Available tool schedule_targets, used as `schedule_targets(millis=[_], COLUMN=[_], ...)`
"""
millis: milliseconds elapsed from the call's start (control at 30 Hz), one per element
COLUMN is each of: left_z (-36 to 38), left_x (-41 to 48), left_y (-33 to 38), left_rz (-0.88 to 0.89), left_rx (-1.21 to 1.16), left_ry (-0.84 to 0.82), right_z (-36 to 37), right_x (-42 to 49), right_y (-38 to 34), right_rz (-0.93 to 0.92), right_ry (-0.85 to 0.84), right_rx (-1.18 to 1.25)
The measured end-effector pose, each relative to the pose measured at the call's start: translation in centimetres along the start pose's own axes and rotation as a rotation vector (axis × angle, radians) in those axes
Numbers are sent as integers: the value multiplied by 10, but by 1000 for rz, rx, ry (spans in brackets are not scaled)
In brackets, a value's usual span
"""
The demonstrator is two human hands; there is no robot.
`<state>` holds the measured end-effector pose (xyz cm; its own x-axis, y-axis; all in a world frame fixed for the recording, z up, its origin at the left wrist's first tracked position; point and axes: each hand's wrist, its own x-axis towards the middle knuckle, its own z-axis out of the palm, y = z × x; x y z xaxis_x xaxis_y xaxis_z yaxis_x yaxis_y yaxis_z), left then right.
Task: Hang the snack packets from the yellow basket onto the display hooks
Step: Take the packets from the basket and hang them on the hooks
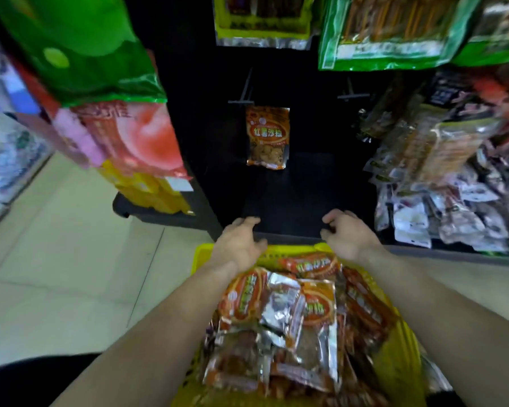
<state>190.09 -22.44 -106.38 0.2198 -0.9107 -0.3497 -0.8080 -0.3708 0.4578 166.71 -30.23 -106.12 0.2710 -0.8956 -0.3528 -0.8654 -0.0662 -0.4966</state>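
Display panel [291, 118]: a dark back wall is standing straight ahead, between the hanging goods on either side.
Floor [56, 274]: pale tiles are running along the left, up to the display's base edge.
Yellow basket [202, 255]: it is sitting low in the foreground, its far rim lying just before the display's base edge.
Green bags [80, 48]: large ones are hanging at the top left corner, with a pink-and-red bag [135, 136] below them; its writing is too blurred to read.
Green-edged packets [394, 30]: they are hanging along the top right, with writing that is not legible.
Loose pile [453, 186]: small clear and white packets are crowding the right-hand shelf.
Snack packets [276, 312]: orange-and-silver ones are lying heaped in the basket, filling it from rim to rim; red bands with yellow characters are showing, blurred.
Left grip [238, 245]: it is hovering over the basket's far left corner, fingers spread and loosely bent, holding nothing.
Right grip [347, 236]: it is hovering over the far right corner, fingers loosely curled, holding nothing.
Hanging packet [267, 136]: an orange one is dangling mid-panel, its red band reading "红薯沙拉".
Display hooks [351, 94]: two dark ones are sticking out above; which is bearing the packet cannot be told.
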Motion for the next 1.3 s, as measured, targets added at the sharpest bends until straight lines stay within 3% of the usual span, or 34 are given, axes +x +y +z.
schedule_targets(millis=[167, 267, 400, 533, 667, 867, 1000, 1100, 1300], left_z=[43, 71, 100, 116, 124, 125, 118, 116, 115], left_x=[-56, -67, -67, -66, -67, -72, -66, -62, -64], left_y=[-21, -34, -53, -66, -73, -82, -82, -83, -77], left_rz=[-40, -78, -30, 7, 4, 45, -126, -250, -245], left_rx=[61, 86, 242, 251, 236, 128, 97, 51, -28], left_ry=[-87, -152, -297, -352, -350, -307, -202, -233, -313], right_z=[28, 55, 89, 121, 151, 170, 160, 151, 145], right_x=[-59, -73, -74, -68, -60, -55, -64, -75, -86], right_y=[30, 44, 52, 50, 40, 26, 31, 41, 39], right_rz=[-34, -17, -14, -33, -87, 9, -40, -68, -46], right_ry=[-19, -146, -224, -242, -216, -229, -241, -266, -252], right_rx=[-74, -133, -219, -273, -277, -201, -240, -201, -25])
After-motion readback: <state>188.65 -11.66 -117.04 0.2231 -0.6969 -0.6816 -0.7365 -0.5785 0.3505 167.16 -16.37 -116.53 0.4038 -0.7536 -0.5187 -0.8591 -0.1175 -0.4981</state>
